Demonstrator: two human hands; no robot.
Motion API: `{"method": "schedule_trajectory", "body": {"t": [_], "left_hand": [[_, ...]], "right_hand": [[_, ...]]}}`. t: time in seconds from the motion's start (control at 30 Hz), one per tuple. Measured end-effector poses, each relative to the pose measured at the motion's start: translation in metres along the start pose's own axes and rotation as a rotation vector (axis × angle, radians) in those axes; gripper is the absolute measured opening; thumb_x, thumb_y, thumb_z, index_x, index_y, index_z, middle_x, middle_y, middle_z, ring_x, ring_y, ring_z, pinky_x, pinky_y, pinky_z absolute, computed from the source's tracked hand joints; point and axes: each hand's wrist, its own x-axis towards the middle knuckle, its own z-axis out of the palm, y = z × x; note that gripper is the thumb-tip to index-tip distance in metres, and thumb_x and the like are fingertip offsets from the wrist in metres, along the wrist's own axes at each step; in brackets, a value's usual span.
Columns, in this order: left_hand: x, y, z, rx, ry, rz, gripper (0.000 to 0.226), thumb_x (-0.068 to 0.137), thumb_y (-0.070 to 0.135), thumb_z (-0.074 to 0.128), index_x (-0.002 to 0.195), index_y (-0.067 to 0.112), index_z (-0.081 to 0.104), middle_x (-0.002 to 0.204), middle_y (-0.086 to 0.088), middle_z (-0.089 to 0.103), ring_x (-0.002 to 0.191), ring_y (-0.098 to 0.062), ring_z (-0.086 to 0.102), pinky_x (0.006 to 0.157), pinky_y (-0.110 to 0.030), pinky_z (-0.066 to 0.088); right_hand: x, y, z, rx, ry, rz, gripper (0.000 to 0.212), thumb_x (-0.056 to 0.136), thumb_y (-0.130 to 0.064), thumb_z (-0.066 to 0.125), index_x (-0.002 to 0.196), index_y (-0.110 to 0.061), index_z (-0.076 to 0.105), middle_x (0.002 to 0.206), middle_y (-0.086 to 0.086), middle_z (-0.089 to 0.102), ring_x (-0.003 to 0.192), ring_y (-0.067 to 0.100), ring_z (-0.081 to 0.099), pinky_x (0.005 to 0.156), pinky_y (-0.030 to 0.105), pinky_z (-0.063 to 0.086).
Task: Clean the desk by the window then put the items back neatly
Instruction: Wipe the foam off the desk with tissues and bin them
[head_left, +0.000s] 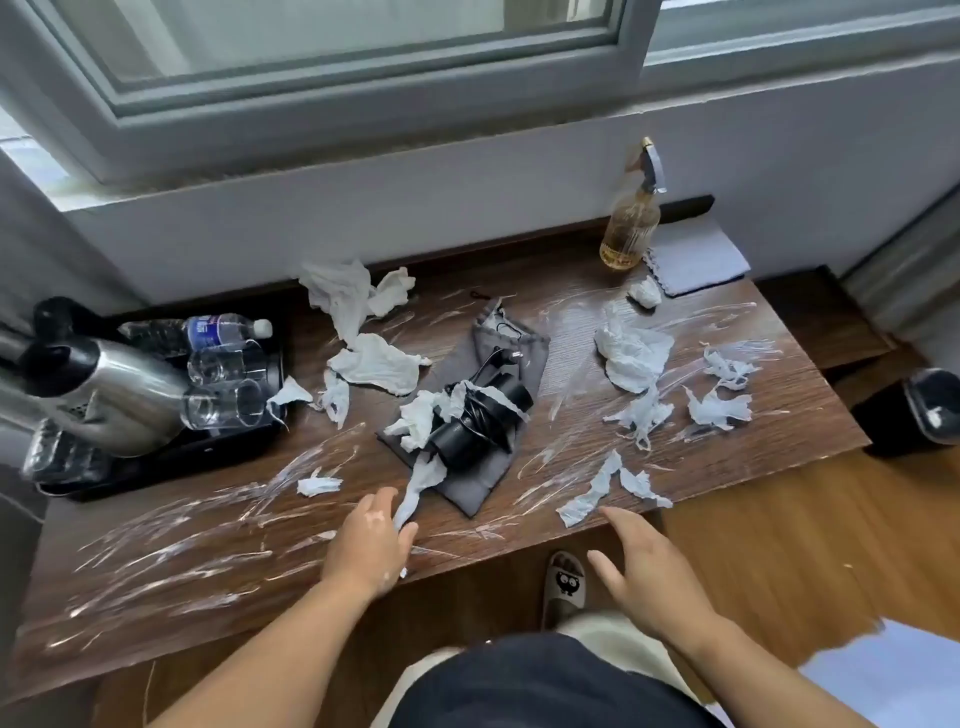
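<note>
Hotel-style room: window-side desk (208, 545), tray (182, 458) with kettle (119, 395), glasses (223, 405)

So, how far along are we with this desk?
Barely started. Nothing looks done: white smears cover the desk, torn tissues lie everywhere. In hand: left hand touches a tissue strip; right hand hovers open. Left: clear tissues, wipe with spray bottle and cloth, tidy the black appliance.
</note>
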Motion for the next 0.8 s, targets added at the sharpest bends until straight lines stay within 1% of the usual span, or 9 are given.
{"method": "schedule_trajectory", "body": {"t": [0.17,0.23,0.3,0.37,0.43,0.5,0.6,0.67,0.8], "left_hand": [[0.024,0.011,0.012,-0.010,0.017,-0.119,0.043,0.095,0.038,0.061,0.133,0.022,0.050,0.129,-0.003,0.060,0.110,-0.030,0.060,0.086,-0.040,0.052],[0.029,0.016,0.017,-0.019,0.058,-0.127,0.034,0.095,0.034,0.063,0.126,0.022,0.055,0.112,-0.001,0.064,0.098,-0.028,0.061,0.078,-0.038,0.051],[0.030,0.020,0.020,-0.036,0.101,-0.139,0.026,0.093,0.028,0.065,0.118,0.021,0.060,0.094,0.004,0.063,0.084,-0.023,0.058,0.070,-0.035,0.048],[0.029,0.023,0.022,-0.063,0.141,-0.169,0.020,0.091,0.022,0.069,0.110,0.018,0.066,0.084,0.006,0.063,0.078,-0.021,0.056,0.069,-0.032,0.045],[0.025,0.027,0.023,-0.104,0.189,-0.200,0.014,0.088,0.015,0.071,0.101,0.016,0.071,0.079,0.005,0.064,0.076,-0.019,0.056,0.071,-0.031,0.043],[0.018,0.031,0.020,-0.142,0.239,-0.235,0.010,0.085,0.011,0.073,0.091,0.018,0.073,0.075,0.009,0.064,0.072,-0.018,0.058,0.070,-0.029,0.041],[0.006,0.040,0.011,-0.191,0.322,-0.257,0.016,0.085,0.012,0.074,0.082,0.027,0.069,0.072,0.016,0.062,0.068,-0.005,0.058,0.062,-0.025,0.041],[0.002,0.048,-0.001,-0.236,0.382,-0.259,0.016,0.085,0.014,0.074,0.080,0.028,0.069,0.071,0.014,0.063,0.068,-0.003,0.058,0.061,-0.020,0.041],[0.021,0.061,-0.028,-0.263,0.454,-0.264,0.015,0.088,0.019,0.071,0.080,0.031,0.069,0.073,0.015,0.066,0.071,-0.002,0.060,0.064,-0.019,0.043]], "right_hand": [[0.038,0.028,-0.009,-0.149,0.008,0.061,0.055,0.098,-0.048,0.054,0.147,-0.027,0.042,0.149,-0.010,0.045,0.137,0.012,0.041,0.105,0.030,0.044],[0.056,0.035,-0.011,-0.193,0.020,0.075,0.055,0.097,-0.050,0.054,0.146,-0.027,0.044,0.148,-0.008,0.044,0.136,0.014,0.040,0.101,0.030,0.046],[0.072,0.039,-0.015,-0.190,0.010,0.080,0.056,0.097,-0.054,0.053,0.146,-0.028,0.045,0.145,-0.006,0.045,0.134,0.016,0.042,0.092,0.032,0.051],[0.085,0.041,-0.015,-0.171,-0.012,0.057,0.056,0.096,-0.055,0.053,0.145,-0.029,0.045,0.136,-0.005,0.047,0.125,0.018,0.046,0.081,0.033,0.054],[0.095,0.041,-0.014,-0.151,-0.028,0.006,0.052,0.096,-0.052,0.056,0.141,-0.029,0.049,0.127,-0.004,0.049,0.118,0.019,0.049,0.077,0.033,0.055],[0.105,0.041,-0.012,-0.119,-0.045,-0.056,0.040,0.095,-0.044,0.058,0.132,-0.028,0.055,0.118,-0.004,0.051,0.113,0.019,0.050,0.076,0.033,0.054],[0.118,0.045,-0.009,-0.067,-0.099,-0.148,0.019,0.098,-0.032,0.055,0.113,-0.024,0.064,0.103,-0.006,0.052,0.098,0.019,0.055,0.075,0.031,0.049],[0.128,0.047,-0.007,-0.067,-0.148,-0.203,0.018,0.100,-0.026,0.053,0.105,-0.022,0.070,0.096,-0.005,0.053,0.092,0.022,0.061,0.076,0.033,0.047],[0.144,0.050,-0.014,-0.055,-0.195,-0.266,0.021,0.098,-0.022,0.054,0.106,-0.024,0.074,0.102,-0.005,0.062,0.098,0.021,0.064,0.086,0.031,0.047]]}}
